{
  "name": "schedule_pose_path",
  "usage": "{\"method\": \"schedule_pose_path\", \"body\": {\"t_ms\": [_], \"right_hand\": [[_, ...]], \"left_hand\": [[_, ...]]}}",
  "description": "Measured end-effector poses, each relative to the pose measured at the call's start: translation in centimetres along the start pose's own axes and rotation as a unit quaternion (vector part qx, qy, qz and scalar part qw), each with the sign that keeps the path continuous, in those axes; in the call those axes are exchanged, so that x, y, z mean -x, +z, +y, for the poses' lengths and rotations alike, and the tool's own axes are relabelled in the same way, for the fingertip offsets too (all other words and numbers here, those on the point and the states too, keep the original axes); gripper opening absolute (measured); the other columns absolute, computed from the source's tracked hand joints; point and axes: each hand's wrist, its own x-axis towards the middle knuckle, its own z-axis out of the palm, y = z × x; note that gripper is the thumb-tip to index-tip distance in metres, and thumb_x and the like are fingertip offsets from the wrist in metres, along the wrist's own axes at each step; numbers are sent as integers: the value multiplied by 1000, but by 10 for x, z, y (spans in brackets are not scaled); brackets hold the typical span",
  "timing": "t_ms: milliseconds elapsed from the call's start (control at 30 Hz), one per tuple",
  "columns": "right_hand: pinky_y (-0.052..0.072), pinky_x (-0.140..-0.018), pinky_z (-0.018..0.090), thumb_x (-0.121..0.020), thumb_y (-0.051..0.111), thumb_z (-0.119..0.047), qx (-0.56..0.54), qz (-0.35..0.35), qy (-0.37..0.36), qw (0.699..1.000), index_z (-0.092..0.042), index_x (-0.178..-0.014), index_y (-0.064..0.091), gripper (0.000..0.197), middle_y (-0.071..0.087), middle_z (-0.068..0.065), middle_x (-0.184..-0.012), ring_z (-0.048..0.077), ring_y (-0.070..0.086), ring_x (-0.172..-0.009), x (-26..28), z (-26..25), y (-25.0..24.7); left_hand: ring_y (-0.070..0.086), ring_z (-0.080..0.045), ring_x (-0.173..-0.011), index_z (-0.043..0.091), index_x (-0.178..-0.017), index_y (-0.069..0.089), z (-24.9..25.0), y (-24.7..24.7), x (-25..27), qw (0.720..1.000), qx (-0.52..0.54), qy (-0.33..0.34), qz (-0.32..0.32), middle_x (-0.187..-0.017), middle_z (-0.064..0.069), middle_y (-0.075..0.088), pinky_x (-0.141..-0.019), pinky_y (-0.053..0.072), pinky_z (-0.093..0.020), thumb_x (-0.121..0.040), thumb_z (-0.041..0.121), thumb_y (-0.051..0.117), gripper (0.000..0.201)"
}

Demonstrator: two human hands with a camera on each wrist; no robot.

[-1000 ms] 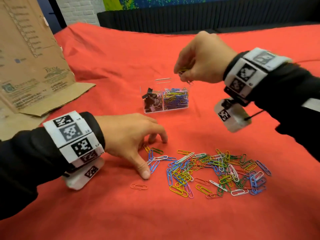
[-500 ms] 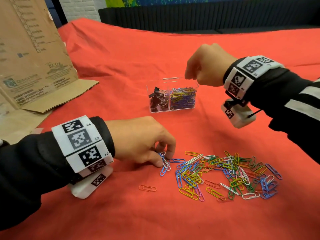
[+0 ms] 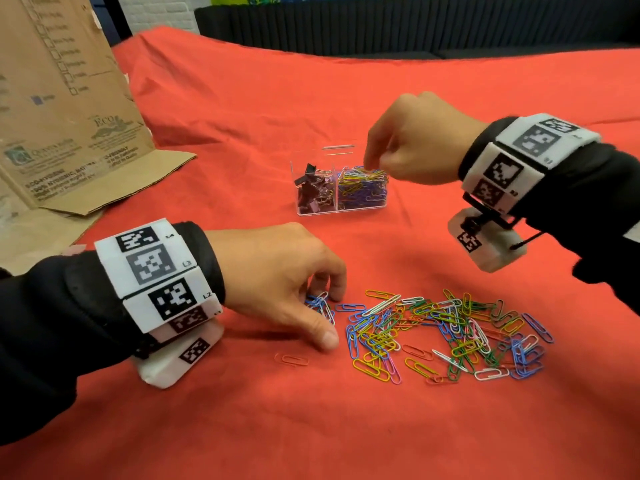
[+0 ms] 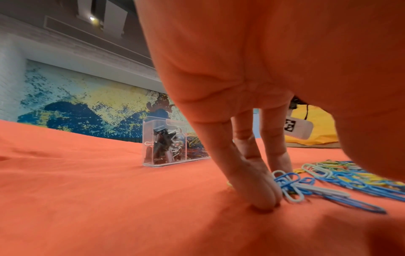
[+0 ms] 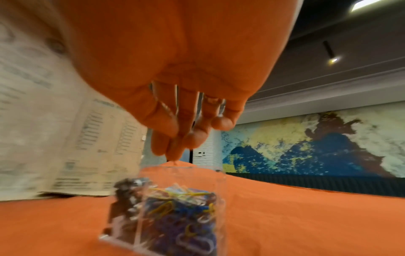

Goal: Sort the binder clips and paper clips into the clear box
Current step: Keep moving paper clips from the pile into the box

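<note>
The clear box (image 3: 360, 211) stands mid-table, with black binder clips (image 3: 310, 192) in its left compartment and coloured paper clips (image 3: 363, 188) in its right one. My right hand (image 3: 372, 164) hovers over the right compartment, fingers curled down to the heap; the right wrist view shows wire clips held against its palm (image 5: 175, 150). A loose pile of paper clips (image 3: 443, 330) lies on the red cloth nearer me. My left hand (image 3: 327, 313) is at the pile's left end. Its fingers (image 4: 263, 195) and thumb curl round a small bunch of blue clips (image 4: 291, 183) on the cloth.
A single red paper clip (image 3: 292, 360) lies apart, just below my left thumb. A large folded cardboard sheet (image 3: 62, 109) stands at the far left on the red cloth (image 3: 242, 98). A dark ribbed wall runs along the back.
My right hand has come down from above the box to the top of its right compartment. My left hand's fingers have drawn in round the blue clips at the pile's edge.
</note>
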Motion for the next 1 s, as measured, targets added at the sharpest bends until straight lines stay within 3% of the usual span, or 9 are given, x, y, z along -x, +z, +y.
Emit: {"method": "schedule_pose_path", "body": {"t_ms": [67,167,233,267,367,533,600,733,1000], "right_hand": [[44,-66,19,-77,60,-12,12,-92,-34,995,-29,-88,79,27,63,-18,-62,9,66,-71,22,-10,3],[43,-68,10,-82,68,-29,12,-212,-79,974,-35,-100,75,20,68,-23,-80,2,67,-82,55,-23,14],[41,-69,7,-82,70,-46,0,-256,-88,963,-38,-110,69,29,64,-24,-89,2,66,-87,74,-32,21],[43,-71,11,-80,69,-53,-1,-268,-91,959,-39,-114,66,37,61,-23,-93,4,64,-89,82,-36,24],[49,-85,27,-75,70,-60,15,-262,-120,957,-39,-119,61,49,60,-13,-106,9,57,-96,100,-46,31],[55,-80,37,-80,69,-30,-5,-240,-116,964,-35,-105,66,25,64,-13,-90,14,61,-86,103,-51,34],[55,-77,34,-79,69,-25,-4,-229,-111,967,-35,-100,68,24,60,-15,-83,13,60,-82,102,-48,33],[43,-62,16,-79,70,-22,-12,-196,-112,974,-35,-96,72,21,56,-16,-73,5,53,-73,101,-42,29],[54,-72,29,-76,72,-19,-42,-193,-85,977,-33,-92,73,21,61,-17,-70,4,60,-74,108,-32,24]], "left_hand": [[55,3,-68,30,-103,64,2,1,-2,1000,-12,-2,-8,-88,13,61,-67,48,-20,-70,63,76,48],[59,0,-71,29,-99,66,3,-1,-5,1000,-10,-3,-16,-88,12,65,-70,49,-23,-78,48,77,30],[62,-2,-72,28,-96,68,4,-2,-5,1000,-5,-8,-19,-84,12,66,-69,48,-20,-82,41,76,21],[62,-2,-71,28,-94,68,4,-3,-5,1000,-8,-11,-19,-81,13,66,-67,47,-17,-83,39,75,17],[57,2,-63,30,-83,65,5,-3,-4,999,-29,-19,0,-66,18,59,-63,42,-12,-85,31,69,4],[62,5,-65,29,-79,69,1,-11,-2,998,-23,-45,36,-64,21,64,-62,41,-6,-82,28,72,4],[64,5,-67,31,-81,72,-1,-17,-1,997,-5,-53,51,-66,20,67,-62,41,-6,-80,27,74,4],[67,5,-64,27,-83,74,-6,-35,-6,994,22,-60,91,-67,15,72,-62,43,-8,-80,22,75,6],[68,5,-69,22,-84,77,-36,-90,-65,955,5,-92,281,-70,11,74,-66,46,-3,-77,19,75,8]]}}
